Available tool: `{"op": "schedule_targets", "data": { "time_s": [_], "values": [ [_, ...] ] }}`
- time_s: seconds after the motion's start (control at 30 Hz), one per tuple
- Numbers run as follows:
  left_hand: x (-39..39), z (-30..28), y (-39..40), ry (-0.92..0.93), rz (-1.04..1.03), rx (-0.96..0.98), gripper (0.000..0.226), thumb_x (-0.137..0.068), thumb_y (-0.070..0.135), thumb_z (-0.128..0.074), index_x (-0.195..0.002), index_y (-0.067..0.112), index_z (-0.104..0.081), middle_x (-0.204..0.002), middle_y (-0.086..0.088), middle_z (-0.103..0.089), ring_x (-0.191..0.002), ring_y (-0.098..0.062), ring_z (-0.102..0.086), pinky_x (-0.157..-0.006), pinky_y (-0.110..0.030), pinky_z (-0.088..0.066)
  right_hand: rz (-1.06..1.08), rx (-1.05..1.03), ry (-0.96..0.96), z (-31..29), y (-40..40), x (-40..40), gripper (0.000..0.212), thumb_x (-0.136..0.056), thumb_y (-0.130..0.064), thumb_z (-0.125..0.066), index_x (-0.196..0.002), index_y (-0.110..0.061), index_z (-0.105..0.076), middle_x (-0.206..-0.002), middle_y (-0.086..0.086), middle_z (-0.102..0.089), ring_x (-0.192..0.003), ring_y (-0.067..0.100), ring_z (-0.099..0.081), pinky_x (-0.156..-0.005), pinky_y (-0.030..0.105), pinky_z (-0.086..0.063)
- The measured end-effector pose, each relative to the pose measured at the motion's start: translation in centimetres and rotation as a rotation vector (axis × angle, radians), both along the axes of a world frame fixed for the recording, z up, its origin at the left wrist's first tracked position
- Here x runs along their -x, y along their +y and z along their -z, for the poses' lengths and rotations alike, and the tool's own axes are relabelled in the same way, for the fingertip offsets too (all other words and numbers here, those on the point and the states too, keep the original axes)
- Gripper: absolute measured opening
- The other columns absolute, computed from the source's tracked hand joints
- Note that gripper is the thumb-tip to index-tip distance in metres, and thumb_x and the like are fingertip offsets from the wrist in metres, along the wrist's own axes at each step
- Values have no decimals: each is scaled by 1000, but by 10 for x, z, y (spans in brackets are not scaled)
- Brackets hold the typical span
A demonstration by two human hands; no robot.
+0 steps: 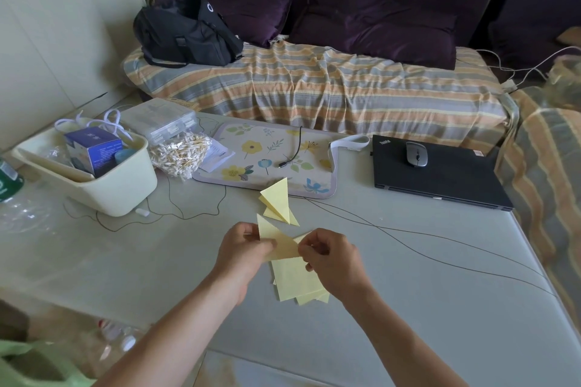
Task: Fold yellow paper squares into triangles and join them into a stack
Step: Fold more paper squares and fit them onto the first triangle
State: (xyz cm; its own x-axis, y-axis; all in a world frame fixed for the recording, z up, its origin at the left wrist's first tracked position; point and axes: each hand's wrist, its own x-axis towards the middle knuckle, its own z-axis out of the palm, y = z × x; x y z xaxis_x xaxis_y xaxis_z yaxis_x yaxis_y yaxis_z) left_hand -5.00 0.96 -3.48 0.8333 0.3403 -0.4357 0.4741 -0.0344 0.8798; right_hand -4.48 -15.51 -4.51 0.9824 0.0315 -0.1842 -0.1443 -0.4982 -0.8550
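A folded yellow paper triangle [276, 240] is held just above the table between both hands. My left hand [242, 248] pinches its left side and my right hand [330, 261] pinches its right corner. Under the hands lies a small pile of flat yellow paper squares [295, 283]. Farther away, near the floral mat, rest joined yellow triangles [278, 203], one point sticking up.
A floral mat [314, 179] with a short black cable lies beyond the paper. A closed black laptop [440, 179] with a grey mouse is at the right. A cream bin [116, 195] and a bag of cotton swabs [179, 154] stand at the left. Thin black wires cross the table.
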Motion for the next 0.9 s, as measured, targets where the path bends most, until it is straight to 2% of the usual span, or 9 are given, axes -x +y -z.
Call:
{"op": "schedule_targets", "data": {
  "time_s": [0.07,0.13,0.23,0.3,0.37,0.47,0.57,0.77,0.9],
  "values": [
    [2,4,1,-6,32,-206,43,-80,9,-74,-116,18,-51,-117,-4,-60,-101,-22,-60,-63,-23,-43,-36,85,-62,3,0,0,10,-87,-15,-65,-80,-18,-72,-68,3,-69,-56,11,-56,-50,13,-40],
    [4,5,3,-33,155,-466,54,-79,16,-76,-123,28,-47,-120,1,-44,-116,-21,-45,-72,-22,-39,-81,157,-115,7,1,2,13,-86,-14,-65,-78,-20,-74,-67,-3,-68,-59,10,-55,-54,14,-41],
    [3,-1,2,-57,382,-755,27,-78,32,-77,-103,37,-69,-109,16,-58,-111,-9,-49,-87,-30,-31,-141,184,-179,10,3,3,16,-84,-10,-65,-78,-19,-77,-67,-6,-68,-63,10,-61,-56,14,-43],
    [5,-4,-3,-60,449,-747,6,-80,38,-76,-84,35,-74,-88,19,-70,-94,-3,-60,-90,-31,-35,-161,196,-210,10,3,3,17,-83,-7,-66,-79,-19,-77,-63,-12,-63,-63,3,-59,-58,12,-43],
    [7,-2,-5,-105,475,-733,6,-81,36,-74,-78,31,-75,-77,19,-72,-85,-5,-67,-92,-30,-44,-164,202,-250,9,3,2,17,-82,-6,-66,-78,-18,-77,-61,-17,-57,-66,-3,-56,-61,12,-43],
    [7,0,-5,-161,484,-662,8,-81,32,-75,-80,24,-77,-76,14,-74,-77,-3,-69,-77,-28,-56,-174,195,-282,9,2,1,13,-84,-8,-68,-80,-18,-76,-65,-18,-56,-69,-3,-56,-63,15,-44],
    [7,1,-5,-205,480,-671,6,-81,29,-74,-79,24,-77,-73,15,-73,-71,-1,-67,-67,-26,-56,-180,176,-303,12,1,0,12,-85,-9,-69,-79,-18,-74,-68,-17,-57,-71,-2,-55,-63,11,-42],
    [5,2,-5,-255,419,-679,8,-82,24,-70,-76,23,-75,-70,16,-72,-70,-1,-67,-64,-23,-53,-53,111,-256,15,5,-3,9,-86,-12,-69,-78,-16,-70,-74,-5,-67,-72,9,-58,-62,17,-45],
    [5,5,-5,-241,451,-655,6,-82,26,-71,-78,24,-75,-72,16,-72,-71,0,-67,-65,-23,-53,-84,116,-249,17,4,-3,13,-86,-11,-70,-76,-18,-68,-76,-5,-66,-73,9,-58,-63,19,-45]
  ]
}}
